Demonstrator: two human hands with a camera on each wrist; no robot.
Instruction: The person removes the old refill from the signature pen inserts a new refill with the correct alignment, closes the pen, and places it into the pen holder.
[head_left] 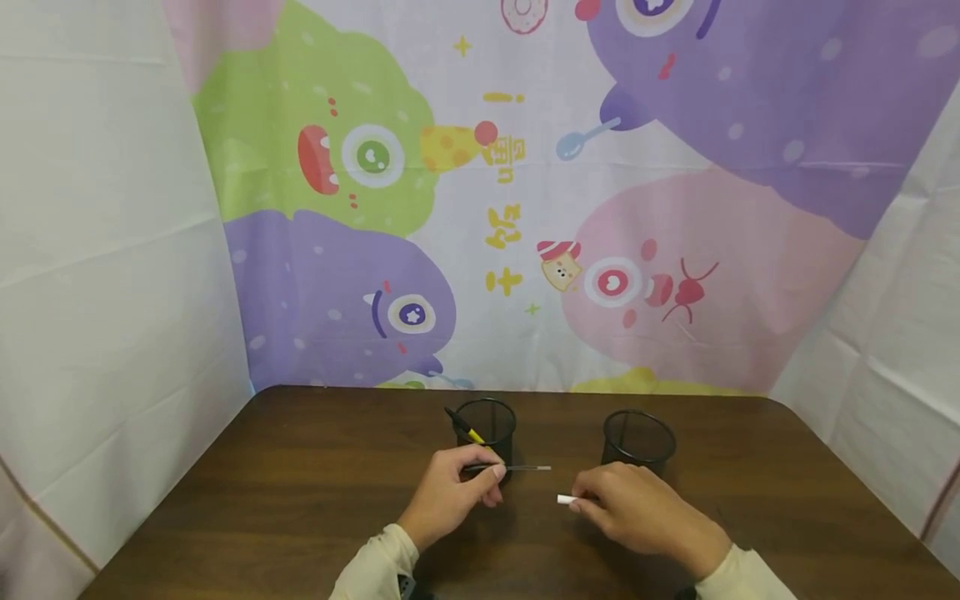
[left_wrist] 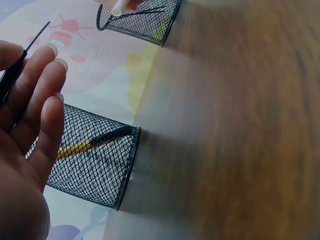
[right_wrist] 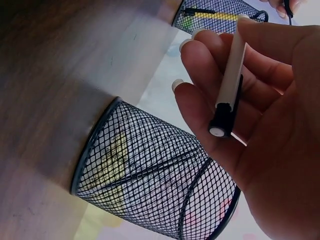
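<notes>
My left hand [head_left: 457, 492] pinches the black front part of a pen [left_wrist: 12, 72] between thumb and fingers. A thin ink refill [head_left: 528, 468] sticks out of it to the right, its far end pale. Facing it, a short gap away, my right hand [head_left: 637, 512] holds a white pen barrel [right_wrist: 231, 75] with a black clip and a black end piece. Only the barrel's white end shows in the head view. Behind the left hand stands a black mesh pen cup [left_wrist: 107, 175] with a yellow and black pen [head_left: 467, 426] leaning in it.
A second black mesh pen cup [right_wrist: 150, 172] stands behind my right hand. Both cups are on a dark brown wooden table [head_left: 337, 450]. A printed cartoon cloth [head_left: 517, 333] hangs at the table's back edge, with white cloth on both sides.
</notes>
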